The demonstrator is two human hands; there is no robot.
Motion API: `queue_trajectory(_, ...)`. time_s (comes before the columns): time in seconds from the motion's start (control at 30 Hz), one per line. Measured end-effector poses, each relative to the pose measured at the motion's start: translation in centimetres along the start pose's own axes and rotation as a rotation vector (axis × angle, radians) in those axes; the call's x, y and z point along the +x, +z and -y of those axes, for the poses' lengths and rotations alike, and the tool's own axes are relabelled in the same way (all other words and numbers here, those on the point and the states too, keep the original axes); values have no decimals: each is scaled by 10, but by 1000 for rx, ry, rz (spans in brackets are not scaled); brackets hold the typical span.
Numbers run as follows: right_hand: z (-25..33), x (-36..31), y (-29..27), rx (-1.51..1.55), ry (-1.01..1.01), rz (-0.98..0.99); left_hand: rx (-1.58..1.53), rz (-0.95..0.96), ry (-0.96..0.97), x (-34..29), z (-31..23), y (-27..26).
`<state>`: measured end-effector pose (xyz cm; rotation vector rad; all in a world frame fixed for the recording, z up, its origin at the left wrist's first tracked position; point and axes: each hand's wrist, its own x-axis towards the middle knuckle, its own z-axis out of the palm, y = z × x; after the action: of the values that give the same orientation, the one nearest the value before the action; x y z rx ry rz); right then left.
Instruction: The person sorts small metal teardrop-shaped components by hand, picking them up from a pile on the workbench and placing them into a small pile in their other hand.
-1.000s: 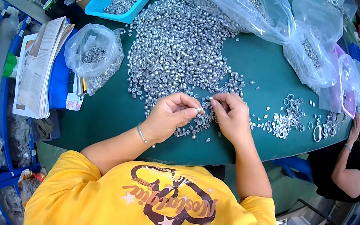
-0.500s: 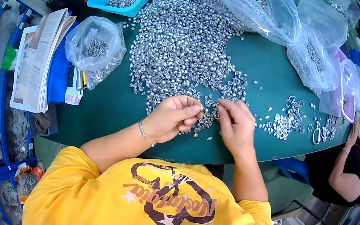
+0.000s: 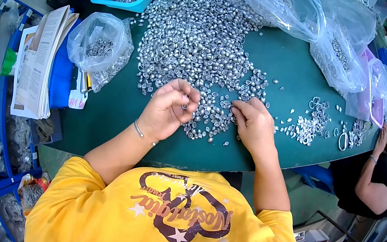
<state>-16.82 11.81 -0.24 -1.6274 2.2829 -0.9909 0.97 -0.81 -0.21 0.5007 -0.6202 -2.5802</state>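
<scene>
Your left hand (image 3: 168, 108) is loosely curled; I cannot tell if anything is in it. Your right hand (image 3: 257, 130) has its thumb and finger close together; I cannot tell if they pinch anything. The small silver pieces (image 3: 194, 46) lie between your hands and in a big heap beyond them. Shiny bits (image 3: 305, 130) lie right of your right hand.

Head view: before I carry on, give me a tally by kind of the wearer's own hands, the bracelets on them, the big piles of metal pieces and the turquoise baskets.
Own hands: 2 (left hand, right hand)
Bracelet: 1, left wrist
Big metal-piece pile: 1, pieces too many to count
Turquoise basket: 1
Total: 5
</scene>
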Motion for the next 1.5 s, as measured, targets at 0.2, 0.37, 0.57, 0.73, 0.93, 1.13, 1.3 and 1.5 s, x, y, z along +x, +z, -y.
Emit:
queue_trajectory(0.2,-6,-3,1,379,138,55,1491,-17,381,15,6,19)
queue_trajectory(0.37,4,-6,-18,1583,724,214,1770,193,545,25,19,14)
queue_trajectory(0.57,-7,-14,-12,1938,747,348,1727,139,556,26,18,12)
queue_trajectory(0.73,-11,-17,-9,2021,695,407,1628,-4,461,19,11,16)
queue_trajectory(0.93,-11,-18,-17,1508,556,321,1636,-27,404,16,3,17)
queue_trajectory(1.13,15,-8,7,-1,27,73,1800,159,528,22,18,11)
queue_trajectory(1.3,17,-5,7,-12,37,104,1830,162,562,21,23,15)
queue_trajectory(1.5,9,-10,-3,562,140,166,1644,187,585,21,20,17)
